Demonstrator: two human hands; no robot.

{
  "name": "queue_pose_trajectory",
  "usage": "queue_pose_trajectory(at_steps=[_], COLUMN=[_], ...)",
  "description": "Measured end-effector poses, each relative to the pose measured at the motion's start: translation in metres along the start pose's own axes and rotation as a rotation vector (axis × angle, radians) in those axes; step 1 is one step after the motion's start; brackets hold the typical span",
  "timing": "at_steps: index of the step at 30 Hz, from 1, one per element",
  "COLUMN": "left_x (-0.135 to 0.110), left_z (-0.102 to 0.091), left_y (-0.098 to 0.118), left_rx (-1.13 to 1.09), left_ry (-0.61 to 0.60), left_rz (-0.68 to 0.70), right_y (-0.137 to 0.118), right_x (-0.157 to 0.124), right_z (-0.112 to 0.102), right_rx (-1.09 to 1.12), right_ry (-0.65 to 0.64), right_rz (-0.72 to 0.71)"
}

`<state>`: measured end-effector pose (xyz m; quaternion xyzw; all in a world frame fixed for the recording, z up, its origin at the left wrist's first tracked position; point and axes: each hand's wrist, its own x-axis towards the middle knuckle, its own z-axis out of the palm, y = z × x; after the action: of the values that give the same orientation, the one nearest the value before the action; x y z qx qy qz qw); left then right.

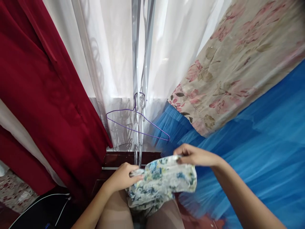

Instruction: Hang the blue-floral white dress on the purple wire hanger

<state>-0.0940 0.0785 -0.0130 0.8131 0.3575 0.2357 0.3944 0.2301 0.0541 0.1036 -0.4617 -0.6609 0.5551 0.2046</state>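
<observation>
Head view: the left hand pinches a printed cloth at its left upper corner, thumb lying along the near side, a little fabric bunched in the grip. The right hand nips the same cloth by its upper right edge, fingertips closed and the wrist bent over; the fabric there is slightly blurred, so the exact fold between the fingers cannot be told. The cloth, pale with blue, green and yellowish flowers, spans the gap between the hands and droops in loose folds just above the person's thighs.

It looks thin and light, soft enough to crumple under its own weight, with no stiffness to hold a shape. Probably it is neither slippery nor fragile, though a single-point pinch would let it sag and twist. Its upper edge, held near both ends, seems the best place to take hold, since tension between the hands keeps it spread.

Just beyond, a thin purple hanger hangs tilted, its right end lower, by pale straps, its bar bare of fabric. To the right hang a beige cloth with pink flowers and blue tulle; to the left, a red curtain; behind, white drapery.
</observation>
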Motion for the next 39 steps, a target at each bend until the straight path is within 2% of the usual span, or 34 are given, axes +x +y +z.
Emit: queue_pose_trajectory(at_steps=[3,6,8,10,13,15,17,19,21,23,26,28,30,32,33,35,38,39], left_x=[0.001,0.001,-0.001,-0.007,-0.017,-0.023,-0.023,-0.017,-0.004,0.014,0.049,0.075,0.098,0.114,0.119,0.12,0.103,0.095], left_z=[-0.027,-0.049,-0.06,-0.07,-0.088,-0.104,-0.124,-0.148,-0.174,-0.2,-0.229,-0.236,-0.232,-0.223,-0.218,-0.212,-0.213,-0.215], left_y=[0.002,0.007,0.009,0.01,0.003,-0.01,-0.028,-0.046,-0.058,-0.06,-0.046,-0.029,-0.013,-0.001,0.002,0.004,0.001,0.0], left_rx=[0.134,0.071,-0.032,-0.151,-0.238,-0.174,-0.013,0.184,0.342,0.435,0.454,0.449,0.403,0.247,0.209,0.202,0.274,0.297], left_ry=[0.171,0.303,0.374,0.422,0.394,0.321,0.286,0.312,0.352,0.401,0.464,0.472,0.433,0.25,0.211,0.221,0.358,0.367], left_rz=[0.056,0.058,0.045,0.041,0.036,0.04,0.07,0.085,0.026,-0.035,-0.062,-0.065,-0.025,0.176,0.246,0.296,0.159,0.11], right_y=[-0.014,-0.03,-0.039,-0.044,-0.041,-0.035,-0.03,-0.029,-0.033,-0.04,-0.047,-0.048,-0.047,-0.044,-0.042,-0.038,-0.027,-0.022], right_x=[0.021,0.062,0.094,0.122,0.145,0.147,0.142,0.133,0.127,0.123,0.12,0.119,0.118,0.119,0.12,0.121,0.117,0.114], right_z=[-0.039,-0.056,-0.051,-0.039,-0.02,-0.015,-0.018,-0.025,-0.032,-0.038,-0.043,-0.046,-0.046,-0.045,-0.044,-0.041,-0.035,-0.032], right_rx=[0.001,0.057,0.119,0.18,0.259,0.313,0.337,0.336,0.326,0.305,0.264,0.265,0.277,0.253,0.216,0.086,-0.154,-0.223], right_ry=[0.211,0.369,0.413,0.379,0.312,0.322,0.326,0.311,0.294,0.285,0.275,0.281,0.291,0.307,0.333,0.446,0.679,0.746], right_rz=[-0.047,-0.158,-0.243,-0.308,-0.331,-0.329,-0.322,-0.29,-0.251,-0.229,-0.186,-0.133,-0.078,-0.019,0.006,0.019,-0.073,-0.101])
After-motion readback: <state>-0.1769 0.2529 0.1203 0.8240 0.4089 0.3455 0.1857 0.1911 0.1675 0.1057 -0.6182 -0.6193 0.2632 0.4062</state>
